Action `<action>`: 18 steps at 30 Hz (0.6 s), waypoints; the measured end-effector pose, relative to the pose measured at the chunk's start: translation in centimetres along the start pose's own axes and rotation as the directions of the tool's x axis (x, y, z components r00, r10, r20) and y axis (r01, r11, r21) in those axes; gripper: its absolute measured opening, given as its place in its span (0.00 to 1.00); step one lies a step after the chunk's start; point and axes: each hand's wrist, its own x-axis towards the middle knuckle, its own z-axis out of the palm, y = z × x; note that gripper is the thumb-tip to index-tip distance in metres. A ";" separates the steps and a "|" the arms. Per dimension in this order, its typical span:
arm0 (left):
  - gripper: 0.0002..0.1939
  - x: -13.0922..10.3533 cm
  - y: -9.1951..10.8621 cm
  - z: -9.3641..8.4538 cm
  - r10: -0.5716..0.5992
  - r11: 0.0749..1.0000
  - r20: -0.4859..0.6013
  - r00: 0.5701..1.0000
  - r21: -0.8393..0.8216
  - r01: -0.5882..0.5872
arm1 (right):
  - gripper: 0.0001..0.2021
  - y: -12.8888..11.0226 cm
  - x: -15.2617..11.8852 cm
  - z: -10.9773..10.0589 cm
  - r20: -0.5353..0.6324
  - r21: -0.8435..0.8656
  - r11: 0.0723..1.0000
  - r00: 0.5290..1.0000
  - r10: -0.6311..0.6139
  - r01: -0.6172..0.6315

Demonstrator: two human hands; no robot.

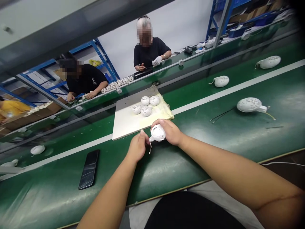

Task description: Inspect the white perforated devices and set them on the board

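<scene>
Your left hand [137, 148] and right hand [172, 132] clasp a slotted white housing [158, 133] over the green worktop [176, 163], blue shelving [211, 19] beyond.

Open green worktop [197, 127] between right hand [170, 132], just below frame centre, and white shell [249, 105], right side, allows passage; phone [89, 170], lower left, and board [124, 124], mid-frame, obstruct.

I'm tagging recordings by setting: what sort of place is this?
Probably a factory assembly area: similar white vented shells lie spaced along a long green work surface, people in black handle items on the far side, and blue shelving stands behind.
</scene>
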 end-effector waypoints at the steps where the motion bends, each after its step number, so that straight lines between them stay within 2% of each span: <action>1: 0.35 -0.1 0.1 -0.6 0.176 0.973 -0.056 0.983 0.163 -0.165 | 0.24 0.0 -0.1 0.2 -0.020 -0.006 1.000 1.000 0.022 -0.022; 2: 0.36 -0.2 0.3 -1.0 0.334 0.909 -0.040 0.942 0.278 -0.311 | 0.24 0.0 -0.2 0.5 -0.023 -0.011 0.999 0.999 0.029 -0.030; 3: 0.38 -0.3 0.5 -1.2 0.449 0.838 0.023 0.893 0.335 -0.430 | 0.23 0.0 -0.4 0.8 -0.015 -0.011 1.000 1.000 0.024 -0.024; 5: 0.41 -0.5 0.9 -1.0 0.550 0.749 0.172 0.818 0.333 -0.573 | 0.21 -0.1 -0.7 1.3 0.021 0.005 1.000 1.000 0.001 -0.001; 6: 0.40 -0.5 1.0 -0.7 0.564 0.735 0.210 0.799 0.314 -0.601 | 0.20 -0.1 -0.9 1.4 0.044 0.021 1.000 0.999 -0.006 0.005; 10: 0.34 -0.5 0.5 0.1 0.571 0.773 0.142 0.809 0.240 -0.588 | 0.18 -0.1 -1.2 1.4 0.127 0.045 0.999 0.992 0.017 -0.023; 13: 0.33 -0.5 0.1 0.1 0.566 0.794 0.095 0.819 0.205 -0.572 | 0.15 0.2 -1.4 1.4 0.114 -0.022 0.999 0.992 0.048 -0.046; 15: 0.35 -0.6 0.2 0.0 0.557 0.799 0.109 0.823 0.201 -0.567 | 0.15 0.4 -1.5 1.4 0.091 -0.057 0.997 0.994 0.063 -0.058; 18: 0.39 -0.6 0.7 0.1 0.509 0.818 0.213 0.834 0.182 -0.546 | 0.15 0.3 -1.5 1.1 0.092 -0.112 0.991 0.993 0.077 -0.066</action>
